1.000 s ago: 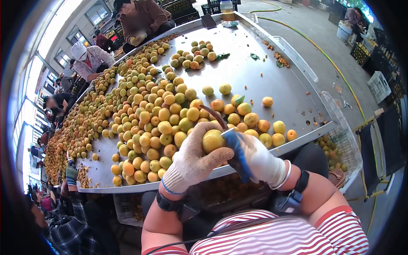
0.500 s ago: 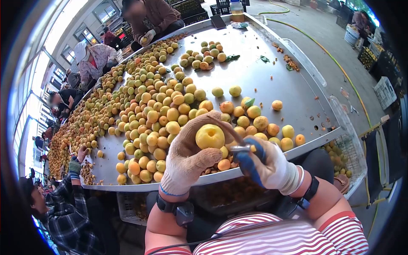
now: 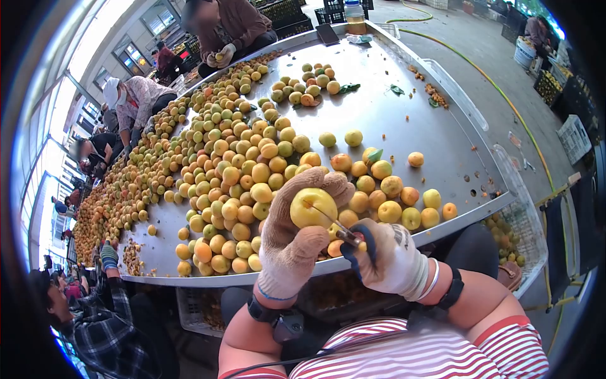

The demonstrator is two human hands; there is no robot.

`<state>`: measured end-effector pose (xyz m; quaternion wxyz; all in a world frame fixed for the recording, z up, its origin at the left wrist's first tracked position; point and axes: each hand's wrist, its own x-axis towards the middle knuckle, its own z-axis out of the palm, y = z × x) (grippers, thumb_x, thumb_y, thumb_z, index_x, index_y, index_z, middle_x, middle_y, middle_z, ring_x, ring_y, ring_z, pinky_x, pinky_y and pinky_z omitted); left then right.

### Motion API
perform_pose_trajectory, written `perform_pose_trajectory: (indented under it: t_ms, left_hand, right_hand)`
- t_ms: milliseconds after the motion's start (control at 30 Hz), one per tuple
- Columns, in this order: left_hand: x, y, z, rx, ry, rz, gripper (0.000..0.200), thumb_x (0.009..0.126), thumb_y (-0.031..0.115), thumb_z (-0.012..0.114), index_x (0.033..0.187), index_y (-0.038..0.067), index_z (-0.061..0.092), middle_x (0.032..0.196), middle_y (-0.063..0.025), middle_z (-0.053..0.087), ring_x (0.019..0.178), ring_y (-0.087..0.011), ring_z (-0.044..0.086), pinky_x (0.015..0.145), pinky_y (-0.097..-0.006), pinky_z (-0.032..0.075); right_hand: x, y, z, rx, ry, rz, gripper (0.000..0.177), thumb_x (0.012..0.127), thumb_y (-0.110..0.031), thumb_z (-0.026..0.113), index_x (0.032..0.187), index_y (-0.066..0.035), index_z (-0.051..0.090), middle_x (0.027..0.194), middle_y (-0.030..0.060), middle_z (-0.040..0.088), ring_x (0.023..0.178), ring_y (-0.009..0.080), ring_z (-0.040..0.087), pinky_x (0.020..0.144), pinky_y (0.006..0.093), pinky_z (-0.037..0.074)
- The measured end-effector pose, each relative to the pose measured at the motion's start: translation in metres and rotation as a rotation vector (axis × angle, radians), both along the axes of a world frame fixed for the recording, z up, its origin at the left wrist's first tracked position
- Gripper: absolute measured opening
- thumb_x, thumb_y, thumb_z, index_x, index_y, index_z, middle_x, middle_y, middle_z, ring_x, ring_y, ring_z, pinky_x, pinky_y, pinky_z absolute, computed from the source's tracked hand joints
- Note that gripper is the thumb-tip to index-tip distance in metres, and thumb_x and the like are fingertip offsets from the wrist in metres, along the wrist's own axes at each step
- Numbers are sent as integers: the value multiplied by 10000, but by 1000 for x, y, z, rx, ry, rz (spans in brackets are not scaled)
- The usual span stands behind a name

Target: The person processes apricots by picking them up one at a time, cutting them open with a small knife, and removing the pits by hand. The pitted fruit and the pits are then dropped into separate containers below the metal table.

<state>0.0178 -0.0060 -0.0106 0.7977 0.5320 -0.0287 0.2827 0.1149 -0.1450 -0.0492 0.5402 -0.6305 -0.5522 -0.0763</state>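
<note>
My left hand, in a tan and white glove, holds a yellow fruit with the fingers curled behind it and the thumb below. My right hand, in a white and blue glove, is closed around a small metal tool. The tool's thin tip reaches over the face of the fruit, near its stem hollow. Beyond my hands, many yellow and orange fruits lie on the metal table.
Co-workers sit along the table's far side and at the left, one in a plaid sleeve. A plastic crate stands at the right edge, a jar and a phone at the back. A yellow hose crosses the floor.
The tool in my right hand has come round to the fruit's face. The fruit in my left hand has turned slightly. The view has shifted a little, and the plaid-sleeved co-worker's hand has moved.
</note>
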Motion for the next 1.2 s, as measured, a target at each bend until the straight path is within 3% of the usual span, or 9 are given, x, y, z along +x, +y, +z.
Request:
perform_pose_trajectory:
  t_ms: [100, 200, 300, 333, 467, 600, 667, 967, 1200]
  left_hand:
    - [4, -5, -4, -14, -36, 21, 708, 938, 432, 683, 1423, -20, 434, 1376, -186, 569, 1295, -299, 552, 1146, -451, 389]
    - [2, -7, -8, -233, 221, -145, 831, 971, 684, 392, 1429, -7, 437, 1412, -148, 548, 1230, -238, 588, 982, -310, 479]
    - [8, -6, -3, -174, 262, -75, 766, 1011, 630, 394, 1442, -2, 433, 1413, -119, 548, 1218, -202, 582, 952, -282, 490]
    - [4, 5, 3, 115, 359, 22, 628, 1039, 444, 504, 1465, -6, 407, 1400, -129, 552, 1263, -189, 548, 1015, -312, 484]
    - [-4, 0, 11, 142, 195, 82, 627, 951, 158, 690, 1476, -15, 395, 1355, -122, 583, 1236, -209, 569, 1019, -342, 490]
    - [-3, 3, -2, 70, 153, 45, 606, 969, 206, 676, 1466, -16, 409, 1328, -134, 600, 1206, -212, 589, 1012, -336, 491]
    - [-1, 0, 0, -200, 312, -36, 587, 975, 236, 672, 1444, -20, 429, 1315, -166, 602, 1213, -219, 588, 1022, -336, 484]
    - [-2, -8, 8, 76, 219, 107, 644, 915, 66, 706, 1460, -28, 377, 1280, -161, 606, 1201, -219, 584, 1036, -329, 479]
    - [-5, 17, 7, 38, 51, 315, 559, 1015, 373, 577, 1364, -55, 488, 1291, -151, 622, 1180, -233, 611, 1046, -355, 464]
  right_hand:
    - [-1, 4, -4, -96, -58, -23, 259, 896, -161, 685, 1040, 12, 560, 671, 124, 601, 544, 331, 604, 474, 415, 472]
    - [-2, 5, -2, -112, -96, -107, 256, 902, -180, 682, 1032, 1, 556, 686, 130, 609, 562, 341, 611, 482, 422, 477]
    - [2, 6, -4, -120, -19, -90, 224, 909, -171, 672, 1011, -8, 556, 693, 144, 610, 576, 352, 615, 496, 432, 488]
    - [3, 7, -4, -112, 61, -39, 209, 913, -167, 667, 1001, -12, 556, 696, 153, 610, 584, 358, 618, 506, 437, 495]
    - [2, 3, 2, -160, 59, -42, 188, 920, -159, 656, 992, -16, 557, 704, 163, 607, 601, 364, 623, 520, 442, 502]
    - [2, 7, 1, -99, 33, -27, 182, 913, -138, 649, 1012, -20, 553, 714, 161, 618, 601, 365, 626, 513, 438, 499]
    - [2, 6, 3, -111, 63, -23, 184, 908, -127, 648, 1021, -19, 551, 717, 160, 621, 598, 366, 625, 509, 436, 498]
    - [2, 7, -2, -86, -3, -50, 205, 893, -135, 667, 1022, -25, 552, 674, 141, 613, 579, 365, 622, 496, 443, 488]
    - [-1, 11, -10, -214, -10, 2, 166, 890, -123, 659, 964, -24, 549, 669, 155, 617, 572, 366, 624, 478, 453, 477]
